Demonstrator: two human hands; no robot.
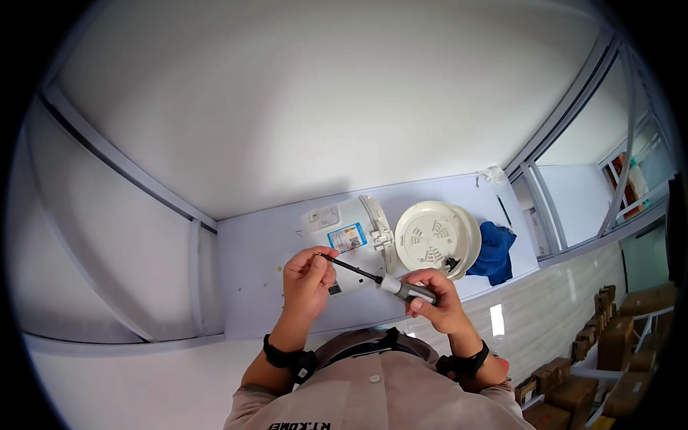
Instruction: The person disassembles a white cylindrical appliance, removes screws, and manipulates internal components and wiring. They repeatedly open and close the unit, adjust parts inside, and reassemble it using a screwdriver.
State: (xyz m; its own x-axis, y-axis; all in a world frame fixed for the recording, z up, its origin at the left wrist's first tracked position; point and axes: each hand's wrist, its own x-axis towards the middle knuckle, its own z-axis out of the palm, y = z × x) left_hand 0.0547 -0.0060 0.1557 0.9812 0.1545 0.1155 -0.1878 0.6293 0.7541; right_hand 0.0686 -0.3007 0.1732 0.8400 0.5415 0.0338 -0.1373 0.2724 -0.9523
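A screwdriver with a grey handle and a long dark shaft lies slantwise between my hands, above the bench's front part. My right hand is wrapped round its handle. At the other end, my left hand is closed in a pinch at the shaft's tip; whether a small part sits there is too small to tell. Behind and under the shaft lies a white appliance body on its side, with a blue-edged label. To its right is a round white plastic base with vent slots, a black part at its lower edge.
A blue cloth lies right of the round base. Beyond it are a thin dark rod and a crumpled white wrapping. Small bits dot the bench's left part. Framed panels flank the bench; cardboard boxes stand lower right.
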